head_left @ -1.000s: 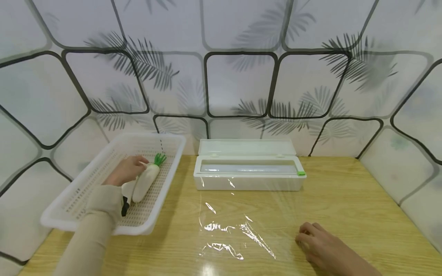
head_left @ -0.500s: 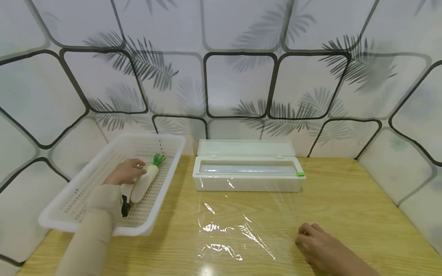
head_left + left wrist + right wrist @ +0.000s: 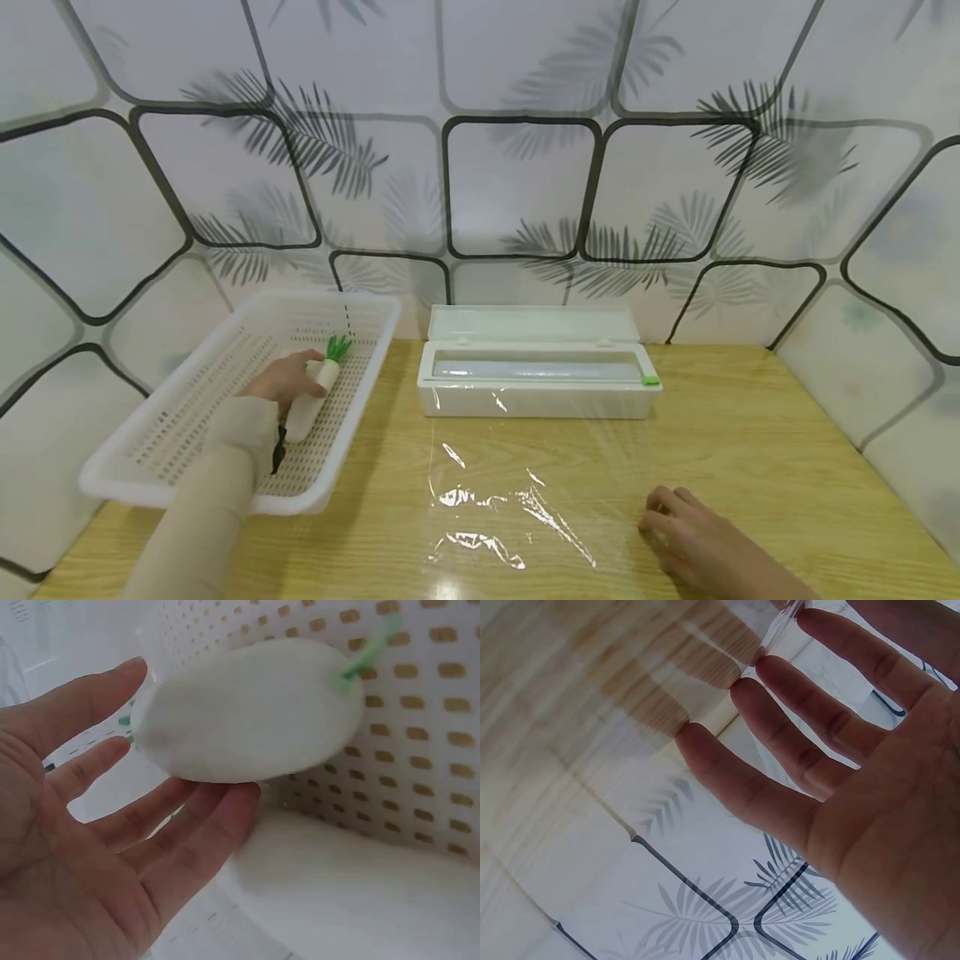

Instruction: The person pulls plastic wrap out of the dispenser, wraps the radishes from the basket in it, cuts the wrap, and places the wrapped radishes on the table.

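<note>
In the white basket, my left hand (image 3: 285,382) reaches over a white radish (image 3: 303,417) with green leaf stubs. The left wrist view has this hand's fingers (image 3: 199,832) fairly straight, their tips against the underside of a blurred white radish (image 3: 255,712), the thumb at its end. A second white radish (image 3: 360,892) lies below; from the head, the hand and sleeve cover it. My right hand (image 3: 693,537) rests at the right edge of a sheet of cling film (image 3: 495,500). Its straight fingers touch the film (image 3: 652,667) with their tips; the thumb's tip is out of frame.
A white cling film box (image 3: 536,400) stands against the patterned wall, lid (image 3: 532,323) up, film roll (image 3: 540,369) inside and a green slider (image 3: 650,380) at its right end. The perforated basket (image 3: 367,367) has raised walls around the radishes. Everything stands on a wood-grain tabletop (image 3: 750,442).
My left hand has moved right within the basket, from the left radish onto the right one, which has shifted slightly left. My right hand and the film have stayed put.
</note>
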The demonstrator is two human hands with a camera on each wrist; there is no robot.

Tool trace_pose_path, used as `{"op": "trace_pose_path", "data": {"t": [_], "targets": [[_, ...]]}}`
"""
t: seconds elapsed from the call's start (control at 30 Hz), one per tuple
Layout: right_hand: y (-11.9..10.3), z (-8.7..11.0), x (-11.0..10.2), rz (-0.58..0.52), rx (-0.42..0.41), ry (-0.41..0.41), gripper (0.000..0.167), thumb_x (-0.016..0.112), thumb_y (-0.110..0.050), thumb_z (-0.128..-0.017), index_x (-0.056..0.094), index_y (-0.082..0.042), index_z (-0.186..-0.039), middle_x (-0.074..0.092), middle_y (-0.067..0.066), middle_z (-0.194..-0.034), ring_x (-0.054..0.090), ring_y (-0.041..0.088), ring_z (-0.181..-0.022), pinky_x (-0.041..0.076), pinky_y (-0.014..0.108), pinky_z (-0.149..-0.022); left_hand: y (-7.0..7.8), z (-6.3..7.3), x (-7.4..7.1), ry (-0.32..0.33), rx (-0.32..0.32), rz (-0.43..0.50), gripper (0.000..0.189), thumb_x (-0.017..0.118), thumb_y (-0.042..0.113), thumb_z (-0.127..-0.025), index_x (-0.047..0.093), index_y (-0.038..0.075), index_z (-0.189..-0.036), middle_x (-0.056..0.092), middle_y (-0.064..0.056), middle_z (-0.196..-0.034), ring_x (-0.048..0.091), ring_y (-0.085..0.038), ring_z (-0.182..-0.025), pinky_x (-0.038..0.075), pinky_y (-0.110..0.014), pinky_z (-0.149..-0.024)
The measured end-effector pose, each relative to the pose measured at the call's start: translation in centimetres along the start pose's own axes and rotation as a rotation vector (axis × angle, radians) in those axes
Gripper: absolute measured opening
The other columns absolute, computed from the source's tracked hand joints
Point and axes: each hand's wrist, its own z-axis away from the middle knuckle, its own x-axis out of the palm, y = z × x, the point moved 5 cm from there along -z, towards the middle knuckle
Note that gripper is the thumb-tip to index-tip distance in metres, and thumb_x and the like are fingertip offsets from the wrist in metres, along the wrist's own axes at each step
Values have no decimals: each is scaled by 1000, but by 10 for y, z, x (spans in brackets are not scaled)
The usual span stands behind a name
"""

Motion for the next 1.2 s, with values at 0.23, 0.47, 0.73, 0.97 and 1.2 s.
{"op": "trace_pose_path", "data": {"t": [0.23, 0.47, 0.73, 0.97, 1.2], "targets": [[0, 0, 1, -2, 24, -30, 47, 91, 0, -57, 65, -15, -93, 54, 1, -97, 49, 12, -80, 48, 24, -57, -5, -6, 10, -80, -23, 105, 79, 64, 2, -93, 19, -2, -158, 41, -46, -129, 61, -27, -68, 58, -40, -56], [1, 0, 0, -7, 65, -53, 43, 87, 2, -60, 65, -17, -92, 54, -2, -98, 49, 11, -81, 48, 24, -58, -2, -5, 14, -120, -1, 42, 62, 58, 3, -94, 36, -3, -152, 34, -45, -141, 57, -24, -69, 57, -40, -60], [1, 0, 1, -27, 88, -78, 39, 86, 0, -64, 66, -18, -93, 54, -3, -99, 49, 9, -82, 49, 24, -58, -2, -4, 14, -98, -31, 65, 61, 64, 3, -94, 41, -1, -150, 42, -39, -132, 62, -38, -95, 59, -45, -66], [2, 2, 1, -19, 99, -86, 39, 87, -1, -65, 66, -17, -93, 54, -2, -100, 50, 11, -83, 49, 24, -59, 1, -3, 11, -93, -13, 131, 64, 63, 4, -93, 38, 0, -152, 38, -42, -134, 61, -38, -92, 59, -46, -64], [1, 0, -1, 11, 58, -40, 43, 87, 1, -60, 66, -15, -93, 54, -1, -100, 51, 13, -83, 50, 25, -61, 11, 2, -1, -67, 75, 104, 64, 63, 7, -93, 38, 0, -151, 36, -45, -137, 59, -29, -76, 56, -40, -55]]}}
